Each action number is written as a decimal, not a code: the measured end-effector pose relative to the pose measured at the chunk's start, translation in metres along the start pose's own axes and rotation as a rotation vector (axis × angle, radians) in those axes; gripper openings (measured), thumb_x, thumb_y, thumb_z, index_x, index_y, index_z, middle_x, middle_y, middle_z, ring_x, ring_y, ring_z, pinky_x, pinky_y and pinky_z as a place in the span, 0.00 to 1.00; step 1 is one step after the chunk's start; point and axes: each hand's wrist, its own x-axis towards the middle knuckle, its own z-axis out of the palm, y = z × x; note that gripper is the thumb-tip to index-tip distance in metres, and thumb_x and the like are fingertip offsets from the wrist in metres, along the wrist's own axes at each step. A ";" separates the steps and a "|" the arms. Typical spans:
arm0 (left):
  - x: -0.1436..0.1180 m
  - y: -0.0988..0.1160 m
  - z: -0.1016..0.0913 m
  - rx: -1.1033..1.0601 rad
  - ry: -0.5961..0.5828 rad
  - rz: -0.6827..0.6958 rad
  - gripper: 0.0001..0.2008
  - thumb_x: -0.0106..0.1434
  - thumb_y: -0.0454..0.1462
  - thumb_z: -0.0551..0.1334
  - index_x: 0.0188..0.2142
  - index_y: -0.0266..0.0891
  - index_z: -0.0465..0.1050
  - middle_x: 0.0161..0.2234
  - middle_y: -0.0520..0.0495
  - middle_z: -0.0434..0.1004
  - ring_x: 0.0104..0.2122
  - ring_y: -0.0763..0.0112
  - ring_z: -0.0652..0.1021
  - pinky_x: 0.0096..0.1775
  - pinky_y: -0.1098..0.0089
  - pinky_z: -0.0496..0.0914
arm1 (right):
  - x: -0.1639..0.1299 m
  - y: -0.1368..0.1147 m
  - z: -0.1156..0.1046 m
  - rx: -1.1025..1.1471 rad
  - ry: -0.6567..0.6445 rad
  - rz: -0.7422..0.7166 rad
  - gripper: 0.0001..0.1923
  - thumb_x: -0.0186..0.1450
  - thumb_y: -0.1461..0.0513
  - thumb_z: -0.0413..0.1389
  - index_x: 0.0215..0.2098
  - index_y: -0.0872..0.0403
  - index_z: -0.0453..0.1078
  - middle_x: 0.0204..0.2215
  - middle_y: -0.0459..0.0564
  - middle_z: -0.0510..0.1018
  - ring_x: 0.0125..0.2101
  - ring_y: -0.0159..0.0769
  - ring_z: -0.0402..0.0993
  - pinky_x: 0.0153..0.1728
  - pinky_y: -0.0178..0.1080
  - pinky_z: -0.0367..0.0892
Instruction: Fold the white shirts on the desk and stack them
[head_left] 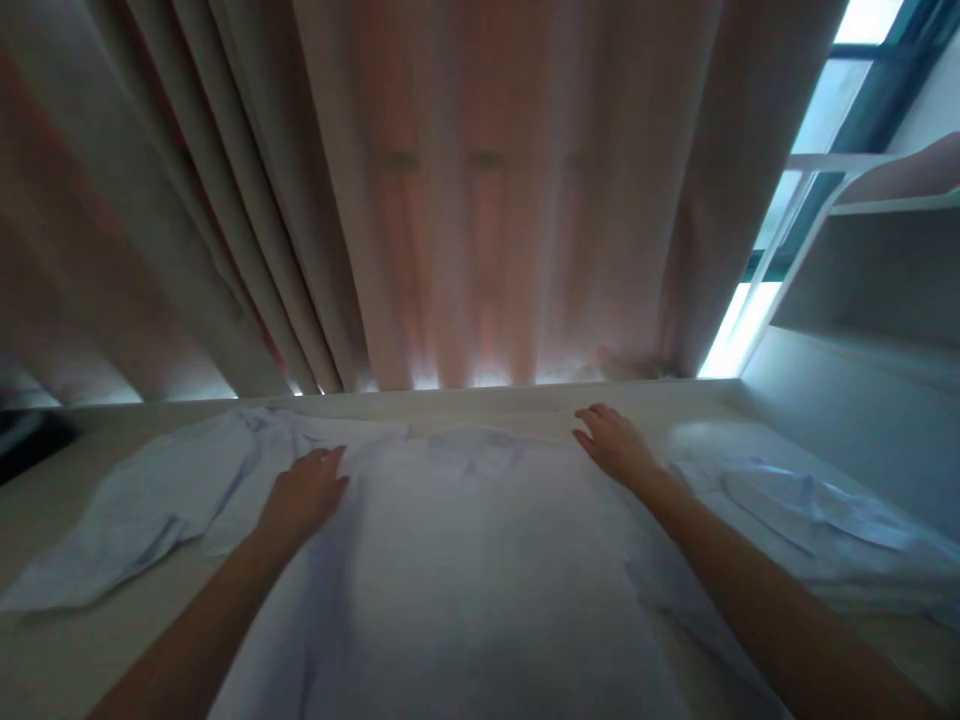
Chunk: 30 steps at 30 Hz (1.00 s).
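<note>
**Two hands pressed flat on a pale blue shirt**

A pale blue shirt (480, 560) lies spread on a light table (67, 660), its collar pointing away from the viewer towards a beige curtain (480, 200); the left hand (304, 495) rests palm down on the shirt's left shoulder, fingers spread wide and gripping nothing; the right hand (615, 443) lies flat on the shirt's right shoulder, near the collar, fingers open and loosely together, also holding nothing; one sleeve (127, 520) stretches out to the left of the shirt across the table; a second pale blue garment (817, 510) lies crumpled to the right of the shirt; white shelving (862, 270) stands beyond that garment, beside a bright window (832, 100).
</note>
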 end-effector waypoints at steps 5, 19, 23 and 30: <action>-0.082 0.059 0.122 -0.019 -0.345 0.310 0.28 0.61 0.51 0.50 0.58 0.45 0.61 0.60 0.40 0.61 0.59 0.51 0.62 0.57 0.49 0.56 | -0.070 -0.074 0.098 0.218 -0.207 -0.154 0.22 0.66 0.52 0.45 0.54 0.53 0.64 0.53 0.57 0.69 0.52 0.45 0.64 0.53 0.47 0.58; -0.150 0.072 0.148 -0.025 -0.282 0.285 0.30 0.63 0.51 0.48 0.62 0.43 0.53 0.63 0.36 0.51 0.63 0.47 0.52 0.59 0.45 0.49 | -0.127 -0.083 0.137 0.222 -0.297 -0.177 0.30 0.66 0.51 0.44 0.62 0.57 0.54 0.62 0.62 0.56 0.62 0.48 0.47 0.59 0.54 0.47; -0.187 0.048 0.106 -0.131 -0.164 0.193 0.26 0.63 0.46 0.49 0.59 0.43 0.60 0.61 0.40 0.59 0.61 0.55 0.59 0.59 0.51 0.55 | -0.163 -0.104 0.121 0.219 -0.239 -0.197 0.29 0.65 0.54 0.45 0.63 0.54 0.53 0.63 0.61 0.54 0.63 0.48 0.47 0.59 0.53 0.50; -0.316 -0.040 0.011 -0.208 -0.190 -0.509 0.22 0.56 0.50 0.50 0.48 0.52 0.70 0.39 0.46 0.78 0.41 0.50 0.77 0.40 0.50 0.73 | -0.199 -0.122 0.109 0.264 -0.230 -0.241 0.25 0.67 0.56 0.43 0.60 0.54 0.57 0.61 0.60 0.59 0.61 0.47 0.52 0.59 0.53 0.51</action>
